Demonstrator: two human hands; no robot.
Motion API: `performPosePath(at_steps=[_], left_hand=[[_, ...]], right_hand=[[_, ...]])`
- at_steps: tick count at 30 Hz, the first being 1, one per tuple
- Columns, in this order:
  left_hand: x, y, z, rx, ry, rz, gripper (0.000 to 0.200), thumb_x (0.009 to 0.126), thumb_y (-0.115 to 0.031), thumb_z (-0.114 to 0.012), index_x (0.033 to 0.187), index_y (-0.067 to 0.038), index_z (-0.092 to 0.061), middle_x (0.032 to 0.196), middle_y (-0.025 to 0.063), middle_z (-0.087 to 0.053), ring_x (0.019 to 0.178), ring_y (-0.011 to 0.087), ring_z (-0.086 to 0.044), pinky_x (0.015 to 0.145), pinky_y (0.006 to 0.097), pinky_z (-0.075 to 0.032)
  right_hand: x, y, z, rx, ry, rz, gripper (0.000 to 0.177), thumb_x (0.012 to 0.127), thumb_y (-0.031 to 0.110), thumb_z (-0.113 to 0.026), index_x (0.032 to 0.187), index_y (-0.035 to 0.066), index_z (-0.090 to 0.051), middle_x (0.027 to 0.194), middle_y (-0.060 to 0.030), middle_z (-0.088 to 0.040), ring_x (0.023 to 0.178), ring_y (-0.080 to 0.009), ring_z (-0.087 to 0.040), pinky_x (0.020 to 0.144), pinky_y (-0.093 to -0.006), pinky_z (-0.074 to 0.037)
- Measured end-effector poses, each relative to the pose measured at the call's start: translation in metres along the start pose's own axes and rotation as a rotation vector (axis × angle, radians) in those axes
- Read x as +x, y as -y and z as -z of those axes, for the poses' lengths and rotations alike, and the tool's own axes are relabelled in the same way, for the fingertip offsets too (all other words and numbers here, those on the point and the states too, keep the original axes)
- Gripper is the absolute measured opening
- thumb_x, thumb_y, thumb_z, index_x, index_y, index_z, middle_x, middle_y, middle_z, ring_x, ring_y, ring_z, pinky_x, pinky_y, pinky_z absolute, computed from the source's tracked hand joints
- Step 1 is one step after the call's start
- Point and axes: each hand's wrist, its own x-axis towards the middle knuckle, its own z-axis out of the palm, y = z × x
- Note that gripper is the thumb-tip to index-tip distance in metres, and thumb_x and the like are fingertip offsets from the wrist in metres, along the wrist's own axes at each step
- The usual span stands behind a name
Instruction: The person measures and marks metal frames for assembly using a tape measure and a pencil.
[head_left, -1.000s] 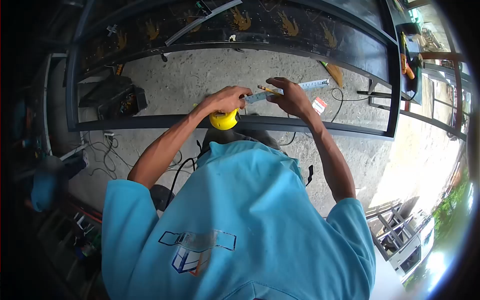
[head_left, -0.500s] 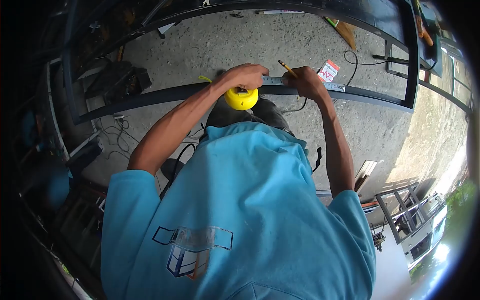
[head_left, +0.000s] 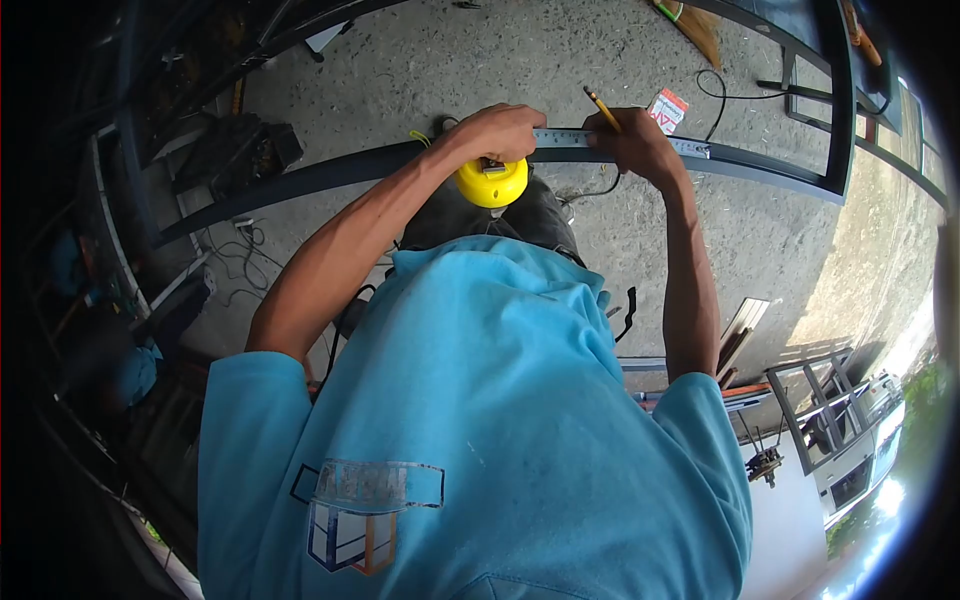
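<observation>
A yellow tape measure (head_left: pixel 493 186) is gripped in my left hand (head_left: pixel 500 134), just on the near side of a dark metal bar (head_left: pixel 330 170). Its silver blade (head_left: pixel 565 138) runs out to the right along the bar, with the end hook past my right hand (head_left: pixel 638 147). That hand holds a yellow pencil (head_left: pixel 602 108), pointing up and left, and its fingers rest on the blade. The fingertips under the right hand are partly hidden.
A red and white packet (head_left: pixel 668 108) lies on the concrete floor beyond the bar, near a black cable (head_left: pixel 722 100). A broom (head_left: pixel 692 30) is farther off. Dark frame members (head_left: pixel 842 100) stand at the right, and cables (head_left: pixel 240 262) lie at the left.
The bar, tape and both hands appear slightly higher and farther right in view. The grips on the tape measure and pencil look the same.
</observation>
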Motion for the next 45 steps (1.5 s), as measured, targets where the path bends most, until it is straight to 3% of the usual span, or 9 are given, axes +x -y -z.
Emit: performPosePath(at_steps=[8,24,34,45], left_hand=[[-0.005,-0.004,0.003,-0.007,-0.010,0.030,0.034,0.075,-0.006,-0.053,0.107,-0.007,-0.061,0.094,0.0163,-0.064,0.080,0.0280,-0.062,0.070,0.0377,-0.046],[-0.005,-0.002,-0.009,0.021,-0.142,0.034,0.033,0.078,-0.009,-0.055,0.111,-0.008,-0.059,0.097,0.0150,-0.064,0.083,0.0273,-0.062,0.072,0.0360,-0.047],[-0.006,-0.009,0.000,0.035,-0.044,0.040,0.035,0.078,-0.010,-0.057,0.114,-0.010,-0.059,0.098,0.0144,-0.063,0.082,0.0262,-0.061,0.073,0.0367,-0.046],[-0.007,-0.008,0.000,-0.001,-0.053,0.043,0.029,0.076,-0.010,-0.057,0.105,-0.009,-0.061,0.090,0.0137,-0.063,0.076,0.0242,-0.059,0.067,0.0372,-0.044]], right_hand=[[-0.003,0.004,0.000,0.014,0.012,-0.022,0.026,0.079,0.016,-0.066,0.098,-0.002,-0.066,0.070,-0.0059,-0.062,0.049,-0.0090,-0.047,0.042,-0.0243,-0.038],[0.000,0.002,-0.005,-0.025,-0.058,0.030,0.022,0.077,0.015,-0.067,0.096,0.004,-0.068,0.065,-0.0061,-0.062,0.044,-0.0106,-0.049,0.041,-0.0259,-0.041],[-0.001,0.002,-0.010,-0.029,-0.064,0.049,0.021,0.077,0.016,-0.067,0.094,0.004,-0.068,0.066,-0.0049,-0.062,0.045,-0.0099,-0.050,0.042,-0.0256,-0.043],[-0.004,0.006,-0.010,-0.045,-0.076,0.025,0.021,0.078,0.016,-0.067,0.094,0.005,-0.069,0.067,-0.0043,-0.063,0.046,-0.0095,-0.051,0.042,-0.0250,-0.043]])
